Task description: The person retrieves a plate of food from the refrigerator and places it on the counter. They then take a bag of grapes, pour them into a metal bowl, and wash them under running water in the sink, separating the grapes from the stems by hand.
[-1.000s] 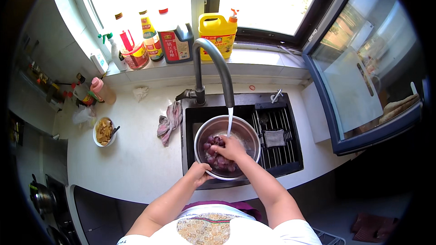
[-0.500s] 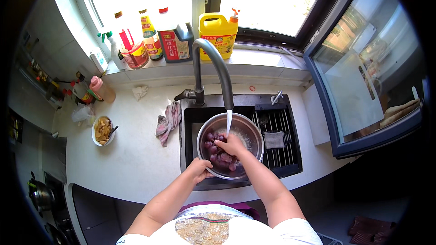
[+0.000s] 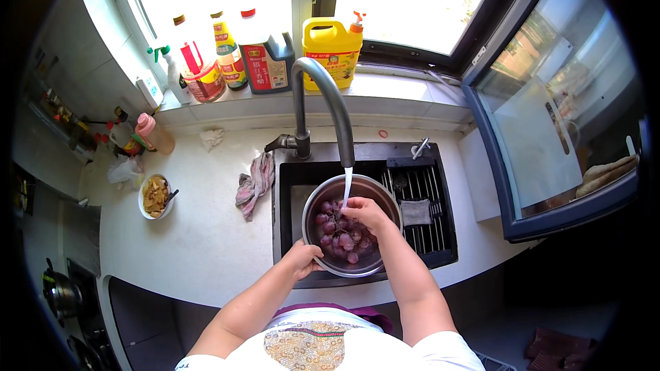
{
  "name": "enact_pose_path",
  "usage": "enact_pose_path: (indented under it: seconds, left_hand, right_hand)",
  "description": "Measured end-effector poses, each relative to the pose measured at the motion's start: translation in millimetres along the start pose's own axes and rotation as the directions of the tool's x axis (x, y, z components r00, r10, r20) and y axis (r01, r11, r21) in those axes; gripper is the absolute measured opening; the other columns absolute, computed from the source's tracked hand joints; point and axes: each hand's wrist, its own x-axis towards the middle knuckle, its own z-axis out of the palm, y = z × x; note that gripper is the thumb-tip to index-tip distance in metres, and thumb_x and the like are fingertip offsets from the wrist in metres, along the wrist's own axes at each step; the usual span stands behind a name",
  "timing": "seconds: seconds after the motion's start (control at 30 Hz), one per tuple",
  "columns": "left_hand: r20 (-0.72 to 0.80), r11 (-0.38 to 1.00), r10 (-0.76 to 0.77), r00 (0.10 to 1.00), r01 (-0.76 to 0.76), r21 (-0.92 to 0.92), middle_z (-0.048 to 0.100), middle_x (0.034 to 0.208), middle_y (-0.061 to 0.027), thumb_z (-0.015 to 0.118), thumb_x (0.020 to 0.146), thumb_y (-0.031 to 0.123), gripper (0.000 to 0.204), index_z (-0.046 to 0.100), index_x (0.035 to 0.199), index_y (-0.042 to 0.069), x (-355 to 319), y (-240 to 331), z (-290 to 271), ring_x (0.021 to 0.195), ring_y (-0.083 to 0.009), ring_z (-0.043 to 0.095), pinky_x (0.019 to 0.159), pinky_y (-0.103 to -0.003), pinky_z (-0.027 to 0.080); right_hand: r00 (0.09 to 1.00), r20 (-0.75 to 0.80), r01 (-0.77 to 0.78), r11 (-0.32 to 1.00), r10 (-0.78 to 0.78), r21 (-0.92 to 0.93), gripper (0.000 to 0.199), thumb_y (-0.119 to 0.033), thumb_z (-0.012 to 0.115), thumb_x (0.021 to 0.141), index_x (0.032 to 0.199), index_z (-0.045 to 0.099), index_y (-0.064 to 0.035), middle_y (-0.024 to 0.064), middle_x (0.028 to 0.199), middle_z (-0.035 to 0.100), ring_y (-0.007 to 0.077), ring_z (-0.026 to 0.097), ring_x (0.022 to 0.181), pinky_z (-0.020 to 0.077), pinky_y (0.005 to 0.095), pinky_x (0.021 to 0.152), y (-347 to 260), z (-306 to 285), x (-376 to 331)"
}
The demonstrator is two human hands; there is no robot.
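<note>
At the counter, pinching the bowl with left hand, apparently rinsing grapes with right hand (can't tell if gripping), ideally turning them next.

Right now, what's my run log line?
left hand: grips round silver metal bowl | right hand: at round purple grapes inside | curved grey metal faucet: running clear water
</note>
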Motion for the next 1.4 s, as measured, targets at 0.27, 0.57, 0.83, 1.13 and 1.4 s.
enact_pose_path:
  seconds: [0.27,0.57,0.83,1.13,1.4]
  left_hand:
    - [0.003,0.999,-0.023,1.000,0.023,0.045,0.059,0.109,-0.0224,0.046,0.072,-0.010,0.046,0.047,0.118,-0.005,3.3,-4.9,-3.5,0.092,-0.0350,0.065,0.076,-0.048,0.057]
    - [0.003,0.999,0.014,1.000,-0.014,0.040,0.061,0.102,-0.0203,0.046,0.073,-0.009,0.041,0.050,0.114,-0.006,-7.2,1.3,8.8,0.085,-0.0325,0.066,0.070,-0.044,0.059]
    - [-0.011,0.999,-0.024,1.000,0.024,0.022,0.062,0.097,-0.0203,0.047,0.073,-0.009,0.038,0.050,0.111,-0.008,-3.5,-3.1,13.1,0.078,-0.0314,0.067,0.062,-0.040,0.061]
    - [-0.051,0.998,-0.024,0.998,0.027,0.056,0.062,0.095,-0.0193,0.049,0.073,-0.008,0.037,0.051,0.109,-0.006,1.5,-9.9,4.7,0.078,-0.0312,0.067,0.063,-0.041,0.060]
    - [-0.013,0.999,-0.039,0.999,0.039,0.016,0.062,0.094,-0.0191,0.048,0.073,-0.010,0.035,0.052,0.108,-0.006,2.1,-10.2,-3.0,0.078,-0.0314,0.067,0.063,-0.042,0.060]
  right_hand:
    - [1.000,-0.019,0.007,0.991,-0.010,-0.137,0.026,-0.015,0.069,0.082,0.104,0.065,-0.0032,0.0054,0.093,0.064,0.0133,0.058,0.081,0.0465,0.0267,0.076,2.8,14.6,4.0]
    - [0.987,-0.142,-0.084,0.992,0.069,-0.096,0.026,-0.026,0.073,0.079,0.086,0.064,-0.0028,0.0048,0.087,0.064,0.0131,0.058,0.078,0.0463,0.0254,0.071,11.1,13.6,7.2]
    - [0.937,-0.286,0.072,0.912,-0.201,-0.405,0.059,-0.041,0.076,0.068,0.105,0.060,0.0023,0.0184,0.098,0.065,0.0301,0.062,0.096,0.0470,0.0378,0.086,32.7,13.3,30.9]
    - [0.860,-0.491,-0.104,0.893,-0.141,-0.439,0.044,-0.033,0.075,0.069,0.100,0.066,-0.0032,0.0174,0.100,0.066,0.0285,0.063,0.095,0.0477,0.0361,0.086,50.2,1.4,40.4]
    - [0.901,-0.344,-0.156,0.541,-0.264,-0.826,0.041,-0.031,0.065,0.079,0.110,0.058,-0.0064,0.0203,0.107,0.061,0.0353,0.057,0.103,0.0450,0.0436,0.090,7.8,22.6,-4.8]
